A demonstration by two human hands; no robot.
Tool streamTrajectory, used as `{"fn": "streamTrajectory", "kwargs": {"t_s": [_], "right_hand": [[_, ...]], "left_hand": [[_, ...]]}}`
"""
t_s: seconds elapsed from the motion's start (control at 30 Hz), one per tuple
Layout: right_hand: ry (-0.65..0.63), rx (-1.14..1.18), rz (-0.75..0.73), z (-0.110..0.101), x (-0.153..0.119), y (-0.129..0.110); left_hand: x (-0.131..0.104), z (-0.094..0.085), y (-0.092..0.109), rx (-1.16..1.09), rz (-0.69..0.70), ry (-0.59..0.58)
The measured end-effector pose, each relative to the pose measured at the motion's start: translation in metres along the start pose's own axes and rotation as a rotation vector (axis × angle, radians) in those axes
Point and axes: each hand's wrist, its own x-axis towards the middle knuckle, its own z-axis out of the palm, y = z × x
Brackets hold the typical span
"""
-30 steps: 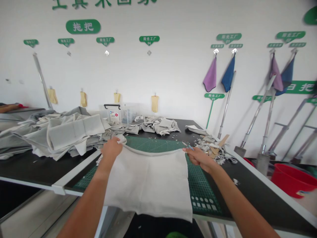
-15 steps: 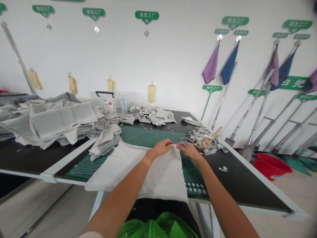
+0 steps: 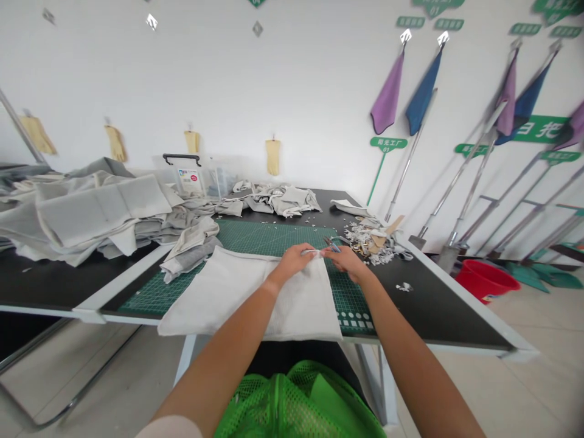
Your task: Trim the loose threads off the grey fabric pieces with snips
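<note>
A white cloth piece (image 3: 228, 292) lies flat over a green cutting mat (image 3: 269, 234), its near edge hanging slightly over the table's front. My left hand (image 3: 294, 261) is closed, pinching the far right corner of the cloth. Close beside it, my right hand (image 3: 347, 261) is closed around small blue-handled scissors (image 3: 333, 245), with the blades pointing up and left. Its thumb and finger also meet the cloth corner, so both hands nearly touch there. My fingers hide part of the scissors and of the corner.
Grey and white cloth (image 3: 100, 207) is heaped at the left; a smaller cloth pile (image 3: 292, 201) lies at the back. Scraps (image 3: 378, 243) are piled right of the mat. A clear box (image 3: 189, 176) stands behind. A red bucket (image 3: 486, 280) is on the floor at the right.
The view has tilted down and shifted, so everything sits higher in the picture. My hands remain at the cloth corner, with my left fingers drawn closer to my right ones.
</note>
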Motion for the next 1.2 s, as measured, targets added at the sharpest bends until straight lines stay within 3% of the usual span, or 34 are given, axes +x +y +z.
{"fn": "streamTrajectory", "kwargs": {"t_s": [0.3,0.77,1.03,1.2], "right_hand": [[-0.034,0.049,-0.026,0.003,0.0,0.003],[0.015,0.017,-0.068,0.006,0.003,0.006],[0.013,0.003,-0.105,0.012,0.004,0.004],[-0.032,0.028,-0.125,0.017,0.005,0.004]], "left_hand": [[0.001,-0.001,0.001,-0.1,0.01,0.036],[0.0,0.0,0.0,-0.048,0.024,0.096],[0.002,-0.002,0.002,-0.175,0.017,0.056],[0.004,-0.003,-0.001,-0.267,-0.004,0.093]]}}
